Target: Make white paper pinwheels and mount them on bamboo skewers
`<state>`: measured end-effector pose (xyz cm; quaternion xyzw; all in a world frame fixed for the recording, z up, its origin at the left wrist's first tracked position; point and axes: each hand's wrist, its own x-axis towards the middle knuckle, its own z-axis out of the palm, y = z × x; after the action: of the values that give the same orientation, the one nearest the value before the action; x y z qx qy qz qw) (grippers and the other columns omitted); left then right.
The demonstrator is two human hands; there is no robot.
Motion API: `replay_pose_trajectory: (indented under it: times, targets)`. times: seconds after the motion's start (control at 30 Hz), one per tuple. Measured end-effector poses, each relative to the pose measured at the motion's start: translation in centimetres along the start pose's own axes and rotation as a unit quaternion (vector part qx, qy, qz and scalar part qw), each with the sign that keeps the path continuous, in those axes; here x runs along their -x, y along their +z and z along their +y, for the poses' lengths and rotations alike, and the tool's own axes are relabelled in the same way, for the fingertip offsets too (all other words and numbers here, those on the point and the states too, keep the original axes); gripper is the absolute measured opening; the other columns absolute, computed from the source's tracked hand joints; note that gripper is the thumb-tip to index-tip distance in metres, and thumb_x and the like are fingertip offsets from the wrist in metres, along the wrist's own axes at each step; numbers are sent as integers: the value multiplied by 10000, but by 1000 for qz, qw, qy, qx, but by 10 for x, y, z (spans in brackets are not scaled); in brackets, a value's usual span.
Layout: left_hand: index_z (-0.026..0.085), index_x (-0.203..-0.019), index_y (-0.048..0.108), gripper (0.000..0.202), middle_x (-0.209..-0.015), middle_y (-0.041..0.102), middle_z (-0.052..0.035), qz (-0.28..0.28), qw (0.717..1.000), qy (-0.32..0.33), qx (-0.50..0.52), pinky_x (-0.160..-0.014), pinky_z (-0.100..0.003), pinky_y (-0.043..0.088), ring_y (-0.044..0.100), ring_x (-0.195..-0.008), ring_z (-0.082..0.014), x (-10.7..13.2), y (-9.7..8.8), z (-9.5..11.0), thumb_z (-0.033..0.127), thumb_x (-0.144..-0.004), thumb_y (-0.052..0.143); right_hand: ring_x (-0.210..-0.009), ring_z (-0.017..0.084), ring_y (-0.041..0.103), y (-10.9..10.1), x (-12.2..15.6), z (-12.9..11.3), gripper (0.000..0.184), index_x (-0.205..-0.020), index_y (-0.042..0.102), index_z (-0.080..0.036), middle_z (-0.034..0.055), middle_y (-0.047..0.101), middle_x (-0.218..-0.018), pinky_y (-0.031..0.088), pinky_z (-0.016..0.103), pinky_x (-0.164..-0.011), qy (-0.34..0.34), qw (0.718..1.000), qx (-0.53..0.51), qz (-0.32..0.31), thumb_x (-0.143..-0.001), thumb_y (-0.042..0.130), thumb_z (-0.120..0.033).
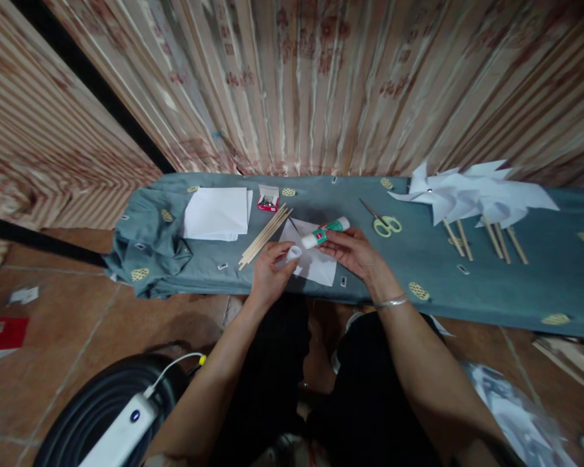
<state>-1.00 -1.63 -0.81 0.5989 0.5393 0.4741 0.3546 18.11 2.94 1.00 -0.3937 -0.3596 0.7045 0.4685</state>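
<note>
Paper stack (217, 214): white sheets on the counter (516, 292), left of and beyond the left hand (274, 266); the edges are uneven, so a brushing forearm could fan them out.
Wooden sticks (267, 238): a loose bundle just beyond the left hand, slanting away from it; a knock from the knuckles would probably set them rolling.
Red box (268, 198): farther beyond the left hand, past the sticks, lid up; its small contents are too tiny to name and could spill if a stick were pushed into it.
Left hand: fingers closed around 1 small white cap (293, 253); a loose pinch could drop it over the near counter edge.
White sheet (316, 267): flat, below and between the 2 hands; neither seems to pin it, so it could slide or crease under a wrist.
Glue stick (327, 232): over the sheet, tilted, its white end towards the left hand; whether glue is bare there I cannot tell, but if so, a dip could smear the paper.
Right hand (350, 253): fingers clamped on the glue stick; too hard a squeeze might twist it away.
Scissors (384, 220): beyond and right of the right hand, handles nearer; an outward elbow swing could shove them.
Paper pinwheels (467, 194): well right of the right hand, overlapping, 5 stick ends showing; a sleeve catching these could bend the vanes.
</note>
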Motion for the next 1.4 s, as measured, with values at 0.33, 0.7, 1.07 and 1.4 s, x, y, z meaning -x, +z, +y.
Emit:
replay_pose_trajectory:
  times: [0.33, 0.7, 1.07, 1.4]
  targets:
    - [191, -1016, 704, 298, -970, 607, -51, -2, 1000, 14, 8, -829, -322, 561, 627, -933, -181, 2, 1, 5, 241, -725, 671, -717, 119, 699, 6, 2, -3, 320, -746, 725, -198, -19, 747, -765, 599, 233, -705, 13, 1000, 21, -17, -512, 894, -336]
    - [186, -1017, 711, 279, -953, 636, -52, -1, 998, 46, -37, -783, -297, 537, 620, -863, -167, 2, -3, 5, 193, -740, 677, -653, 125, 702, 8, 1, 1, 362, -751, 729, -182, 1, 750, -732, 591, 225, -646, 21, 998, 45, -28, -497, 901, -372]
    - [212, -980, 731, 209, -935, 666, -41, 25, 993, 79, -88, -843, -305, 517, 632, -880, -171, 7, -12, 10, 245, -775, 706, -594, 121, 697, 31, 4, 16, 389, -712, 731, -163, 11, 743, -683, 566, 178, -554, 71, 996, 32, -36, -473, 906, -414]
    - [147, -833, 716, 323, -798, 682, -27, 94, 982, -97, 130, -667, -263, 508, 608, -680, -132, 0, -23, -8, 359, -596, 776, -690, 136, 703, 19, 9, 16, 400, -895, 713, -179, 43, 757, -818, 526, 202, -564, 27, 990, 128, -51, -634, 819, -463]
